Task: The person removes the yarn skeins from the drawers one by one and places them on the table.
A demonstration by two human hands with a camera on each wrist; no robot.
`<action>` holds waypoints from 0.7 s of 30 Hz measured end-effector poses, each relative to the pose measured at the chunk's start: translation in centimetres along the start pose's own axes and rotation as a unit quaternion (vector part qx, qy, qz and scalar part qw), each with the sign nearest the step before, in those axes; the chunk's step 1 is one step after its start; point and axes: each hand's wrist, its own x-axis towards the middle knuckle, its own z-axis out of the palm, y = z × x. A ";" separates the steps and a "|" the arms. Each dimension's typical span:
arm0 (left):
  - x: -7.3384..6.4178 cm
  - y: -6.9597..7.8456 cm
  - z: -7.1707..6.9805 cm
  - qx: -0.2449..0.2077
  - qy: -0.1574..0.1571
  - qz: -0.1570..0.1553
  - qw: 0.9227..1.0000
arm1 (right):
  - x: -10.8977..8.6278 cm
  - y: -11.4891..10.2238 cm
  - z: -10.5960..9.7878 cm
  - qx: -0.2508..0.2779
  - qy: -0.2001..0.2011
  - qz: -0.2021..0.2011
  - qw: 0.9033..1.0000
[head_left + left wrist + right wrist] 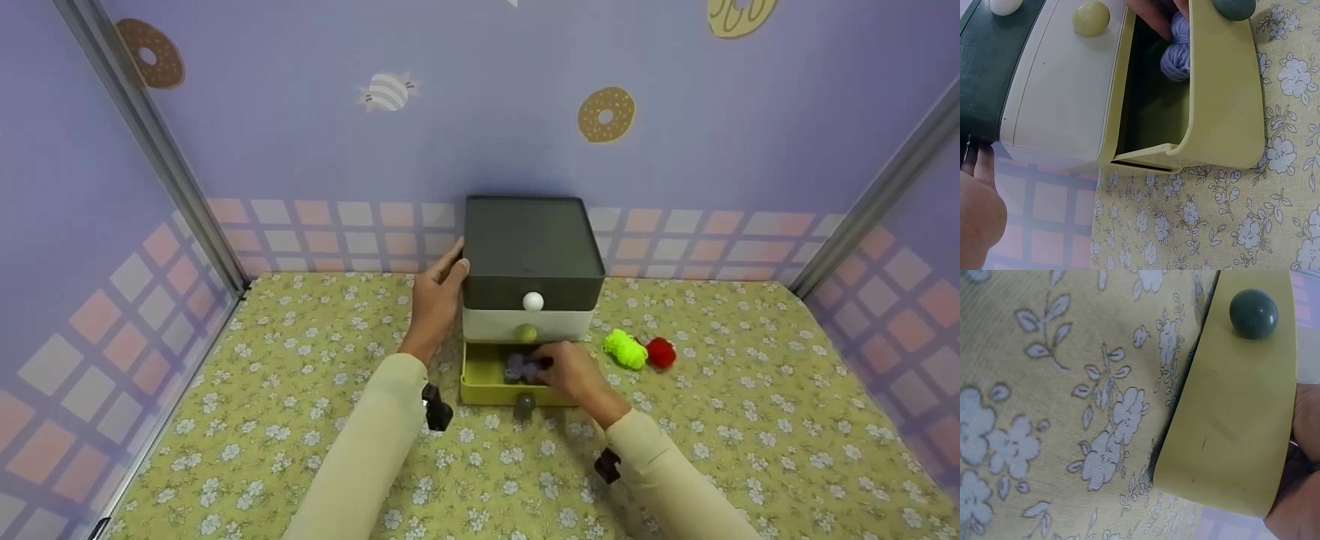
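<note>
A small three-drawer box stands against the back wall, with a dark top drawer (534, 292), a white middle drawer (491, 323) and a yellow-green bottom drawer (480, 394) that is pulled out. Inside the bottom drawer lies a small skein of purple yarn (1176, 61), tied at its middle. My right hand (574, 371) reaches into that drawer and pinches the yarn; the drawer front hides part of its fingers in the right wrist view. Against the box's upper left side rests my left hand (439, 296), fingers extended along the wall and thumb near the top edge.
Right of the box, a neon yellow skein of yarn (625, 349) and a red one (661, 352) lie on the flowered tablecloth (300, 420). A purple wall (480, 142) with printed sweets rises directly behind. Grey posts (161, 157) mark the corners.
</note>
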 end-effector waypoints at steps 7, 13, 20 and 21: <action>0.1 -0.2 0.0 0.007 -0.002 0.010 1.000 | 0.2 0.3 0.0 -0.003 0.004 -0.015 1.000; 0.1 -0.2 0.0 0.007 -0.002 0.010 1.000 | -0.1 0.7 0.2 0.016 0.018 -0.033 0.999; 0.2 -0.3 0.0 0.004 0.003 0.005 1.000 | -0.4 1.0 -0.1 0.040 0.029 -0.050 0.998; 0.2 -0.3 0.0 0.003 0.004 0.003 1.000 | -0.5 0.9 -0.2 0.045 0.029 -0.050 0.997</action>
